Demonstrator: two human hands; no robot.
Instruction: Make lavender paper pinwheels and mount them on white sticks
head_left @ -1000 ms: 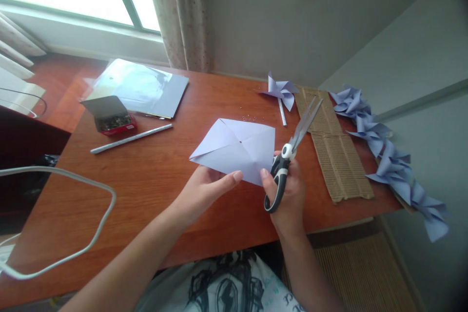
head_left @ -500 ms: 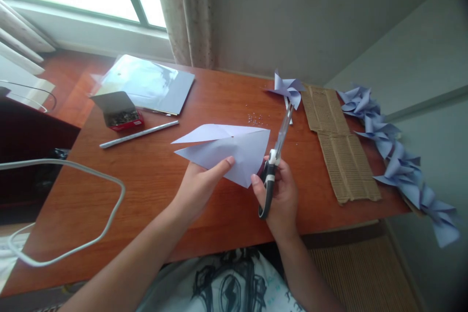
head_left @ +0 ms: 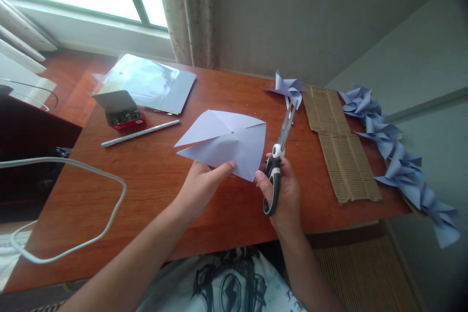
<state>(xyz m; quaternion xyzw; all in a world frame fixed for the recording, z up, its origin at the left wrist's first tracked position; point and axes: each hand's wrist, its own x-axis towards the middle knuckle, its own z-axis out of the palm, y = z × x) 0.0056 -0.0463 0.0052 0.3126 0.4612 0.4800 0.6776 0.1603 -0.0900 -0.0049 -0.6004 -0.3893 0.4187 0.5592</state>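
A pale lilac sheet of paper [head_left: 241, 144] with slits cut in from its corners and a small hole near its middle is in front of me. My left hand [head_left: 204, 183] pinches its lower edge, thumb on top and fingers beneath. In my right hand [head_left: 287, 190] are scissors [head_left: 275, 170] with black and white handles, their blades slightly apart and pointing away from me. The thumb is at one handle loop, close to the sheet's right corner. Just beyond the blade tips lies a folded paper pinwheel [head_left: 288, 88] on a white stick.
Several finished pinwheels [head_left: 398, 163] line the table's right edge beside a flat piece of cardboard [head_left: 347, 161]. On the left are an open red box [head_left: 126, 119] of small metal pieces, a white rolled paper stick [head_left: 141, 133], a plastic-covered folder [head_left: 153, 83] and a white cable [head_left: 117, 195].
The sheet has tilted and its far flap has risen, showing more of its surface. The scissors have turned, their blades spread a little more, and sit slightly farther right.
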